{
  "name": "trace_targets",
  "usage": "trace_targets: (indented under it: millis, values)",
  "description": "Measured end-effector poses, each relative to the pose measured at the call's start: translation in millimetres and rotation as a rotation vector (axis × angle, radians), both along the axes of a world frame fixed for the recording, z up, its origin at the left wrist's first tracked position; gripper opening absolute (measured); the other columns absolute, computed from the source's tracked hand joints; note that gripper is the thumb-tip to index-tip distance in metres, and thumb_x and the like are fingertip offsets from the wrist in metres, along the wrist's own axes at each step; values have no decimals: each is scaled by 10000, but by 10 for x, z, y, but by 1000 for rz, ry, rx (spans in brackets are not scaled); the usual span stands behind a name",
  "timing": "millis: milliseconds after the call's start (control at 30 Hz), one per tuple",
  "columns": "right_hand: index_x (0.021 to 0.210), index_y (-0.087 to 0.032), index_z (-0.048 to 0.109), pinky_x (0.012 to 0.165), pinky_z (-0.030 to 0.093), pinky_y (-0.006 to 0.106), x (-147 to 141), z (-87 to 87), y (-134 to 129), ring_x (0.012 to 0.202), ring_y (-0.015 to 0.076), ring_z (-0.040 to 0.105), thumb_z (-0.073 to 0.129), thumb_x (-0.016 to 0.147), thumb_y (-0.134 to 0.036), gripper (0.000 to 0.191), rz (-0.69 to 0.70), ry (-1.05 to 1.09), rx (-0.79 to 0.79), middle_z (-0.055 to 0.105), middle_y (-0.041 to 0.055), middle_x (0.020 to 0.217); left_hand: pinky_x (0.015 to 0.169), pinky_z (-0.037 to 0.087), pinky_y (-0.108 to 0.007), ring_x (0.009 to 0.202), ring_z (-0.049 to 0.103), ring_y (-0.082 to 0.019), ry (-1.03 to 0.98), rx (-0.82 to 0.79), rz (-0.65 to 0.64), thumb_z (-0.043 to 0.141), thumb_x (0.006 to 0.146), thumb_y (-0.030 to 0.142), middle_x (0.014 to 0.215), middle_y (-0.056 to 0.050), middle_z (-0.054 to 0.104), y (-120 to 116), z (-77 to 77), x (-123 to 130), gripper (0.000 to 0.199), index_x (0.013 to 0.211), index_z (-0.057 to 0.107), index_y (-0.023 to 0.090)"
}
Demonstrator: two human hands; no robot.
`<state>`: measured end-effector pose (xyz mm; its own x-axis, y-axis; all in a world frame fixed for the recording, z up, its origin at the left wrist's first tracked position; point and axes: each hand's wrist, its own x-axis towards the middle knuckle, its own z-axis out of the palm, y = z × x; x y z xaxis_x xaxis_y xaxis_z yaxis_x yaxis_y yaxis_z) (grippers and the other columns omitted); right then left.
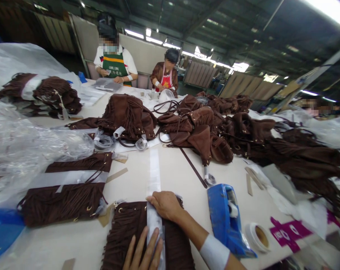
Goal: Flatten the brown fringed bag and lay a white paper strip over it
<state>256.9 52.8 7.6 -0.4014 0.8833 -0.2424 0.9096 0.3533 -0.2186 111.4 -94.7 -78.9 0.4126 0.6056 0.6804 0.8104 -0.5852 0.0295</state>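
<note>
A brown fringed bag (119,225) lies flat at the bottom centre, with a pale translucent strip (154,176) running down its middle and beyond its top edge. My left hand (144,249) rests flat on the bag and strip, fingers spread. Near the bag's top edge, my right hand (165,204) is closed over the strip, its thumb and fingers at the strip's edge. A white band wraps my right wrist. Left of them lies another fringed bag (65,202) with a similar strip around it.
A blue tape dispenser (226,217) and a tape roll (257,237) stand at the right. Brown bags (127,118) are heaped across the table's middle. Plastic sheeting (35,146) covers the left. Two people (115,63) work at the far side.
</note>
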Motion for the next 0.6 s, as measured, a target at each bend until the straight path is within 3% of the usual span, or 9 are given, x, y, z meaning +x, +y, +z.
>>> trace_targets:
  millis: [100, 200, 400, 600]
  values:
    - [1053, -215, 608, 743, 460, 308, -23, -12, -7, 864, 238, 711, 240, 1028, -554, 501, -29, -10, 13, 754, 82, 924, 1251, 94, -493, 1498, 205, -326, 25, -62, -54, 585, 872, 546, 1613, -38, 301, 8, 21, -41, 492, 1249, 630, 232]
    - [1128, -204, 561, 745, 466, 331, -62, -16, -19, 838, 254, 711, 222, 1044, -472, 440, -48, -30, 36, 750, 98, 907, 1252, 73, -496, 1504, 180, -329, 51, -84, -68, 608, 849, 571, 1614, -48, 299, 9, 25, -72, 545, 1272, 616, 228]
    - [1096, -188, 569, 715, 471, 336, -109, -10, -23, 794, 259, 706, 283, 1038, -397, 358, -75, -52, 82, 745, 101, 868, 1252, 51, -491, 1510, 176, -274, 34, -94, -42, 581, 867, 562, 1341, -68, 644, -11, 40, -53, 535, 1273, 616, 215]
    - [994, -193, 605, 791, 458, 320, -74, 15, -94, 922, 228, 665, 234, 1054, -381, 420, -99, -28, 167, 718, 95, 947, 1252, 63, -485, 1508, 178, -281, 26, -75, -32, 588, 874, 538, 1323, -78, 654, -32, 70, -34, 516, 1266, 622, 204]
